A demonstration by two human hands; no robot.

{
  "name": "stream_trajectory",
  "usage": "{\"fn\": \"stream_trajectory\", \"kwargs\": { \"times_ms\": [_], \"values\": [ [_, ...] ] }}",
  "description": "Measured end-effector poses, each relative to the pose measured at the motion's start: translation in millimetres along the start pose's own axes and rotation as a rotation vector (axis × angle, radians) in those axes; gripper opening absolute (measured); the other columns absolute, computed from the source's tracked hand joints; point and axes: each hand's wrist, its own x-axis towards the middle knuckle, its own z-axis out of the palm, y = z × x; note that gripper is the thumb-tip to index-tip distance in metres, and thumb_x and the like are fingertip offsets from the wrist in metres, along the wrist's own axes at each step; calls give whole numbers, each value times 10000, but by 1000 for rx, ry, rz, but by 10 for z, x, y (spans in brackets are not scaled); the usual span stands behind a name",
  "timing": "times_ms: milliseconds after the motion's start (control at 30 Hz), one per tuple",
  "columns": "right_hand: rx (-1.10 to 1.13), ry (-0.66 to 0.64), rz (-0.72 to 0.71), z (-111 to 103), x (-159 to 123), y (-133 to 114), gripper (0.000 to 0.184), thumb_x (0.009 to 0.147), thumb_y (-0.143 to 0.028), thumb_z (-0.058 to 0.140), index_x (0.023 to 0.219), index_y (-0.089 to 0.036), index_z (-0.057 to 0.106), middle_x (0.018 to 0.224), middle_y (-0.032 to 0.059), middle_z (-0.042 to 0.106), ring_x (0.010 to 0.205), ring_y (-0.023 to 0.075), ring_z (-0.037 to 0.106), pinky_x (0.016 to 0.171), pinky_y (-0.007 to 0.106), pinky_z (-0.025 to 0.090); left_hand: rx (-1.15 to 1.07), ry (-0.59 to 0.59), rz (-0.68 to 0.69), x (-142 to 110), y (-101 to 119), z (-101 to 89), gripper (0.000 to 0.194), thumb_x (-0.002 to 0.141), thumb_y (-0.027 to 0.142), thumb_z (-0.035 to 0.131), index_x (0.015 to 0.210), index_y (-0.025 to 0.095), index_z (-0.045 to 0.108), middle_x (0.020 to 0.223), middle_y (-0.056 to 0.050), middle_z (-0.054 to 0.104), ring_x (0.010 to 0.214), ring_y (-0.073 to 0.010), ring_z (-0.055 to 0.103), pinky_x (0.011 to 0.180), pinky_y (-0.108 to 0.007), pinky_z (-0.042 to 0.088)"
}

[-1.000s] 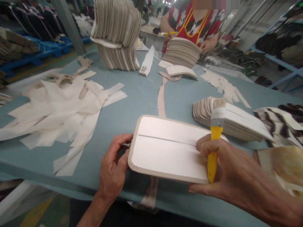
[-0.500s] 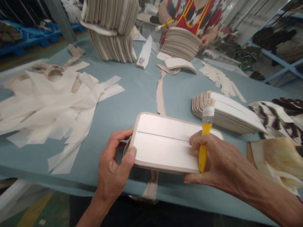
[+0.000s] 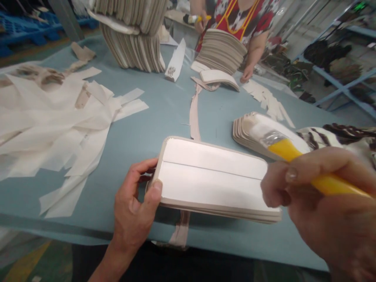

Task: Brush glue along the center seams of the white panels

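Note:
My left hand (image 3: 136, 205) grips the left end of a short stack of white rectangular panels (image 3: 205, 176), thumb on top and fingers round the side. The panels have rounded corners, beige edges and a dark line along the top face. In my right hand (image 3: 320, 196) is a yellow-handled paintbrush (image 3: 283, 149), lifted over the stack's right end, bristles pointing to the upper left. The bristles overlap a second stack of panels (image 3: 243, 127) behind; whether they touch it I cannot tell.
Loose whitish strips (image 3: 85, 125) cover the table's left side. Tall panel stacks (image 3: 132, 51) stand at the back. Across the table a person (image 3: 249, 43) holds another brush (image 3: 196, 18) beside a curved stack (image 3: 220, 51). Striped fabric (image 3: 323, 137) lies at right.
My right hand has left the panel's right end and swung right and closer to the camera, tipping the brush from upright to slanted. My left hand keeps its grip. The co-worker's free hand has lowered.

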Motion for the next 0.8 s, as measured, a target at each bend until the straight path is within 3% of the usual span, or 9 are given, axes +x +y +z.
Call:
{"fn": "stream_trajectory", "kwargs": {
  "times_ms": [100,167,333,433,567,800],
  "values": [
    [210,75,57,249,81,-19,383,1023,-615,707,849,-278,765,470,-40,502,352,126,395,349,268,266,6,4,13,-8,-8,12,381,1014,517,673,1325,301,721,1261,-43,742,1056,-229,688,1007,-382,564],
    [282,146,103,410,112,-16,343,1042,-518,660,838,-261,761,453,-55,415,371,114,296,371,265,233,2,14,29,-13,-12,26,380,1016,508,664,1328,299,719,1259,-46,737,1055,-227,681,990,-377,568],
    [261,124,230,648,111,47,330,1066,-433,574,895,-245,784,618,-12,478,531,146,398,480,278,338,-24,47,21,-18,7,81,422,991,522,662,1315,259,723,1245,-67,743,1035,-240,683,984,-404,572],
    [257,133,259,708,100,108,352,1055,-459,583,849,-239,767,694,8,522,568,143,402,498,287,314,-40,81,18,-17,25,111,419,973,505,659,1288,239,732,1231,-78,750,1037,-253,683,992,-426,567],
    [235,119,312,786,91,149,350,1049,-432,593,792,-227,717,654,-18,478,534,119,319,474,274,246,-57,83,17,-23,28,127,431,972,499,659,1296,224,726,1234,-91,744,1061,-265,681,1021,-451,561],
    [198,149,282,929,115,59,305,1014,-333,613,742,-238,715,573,-53,362,496,116,303,452,259,280,-55,89,17,-23,26,125,410,976,487,661,1305,253,727,1250,-70,744,1076,-257,684,1012,-440,556]
  ]
}}
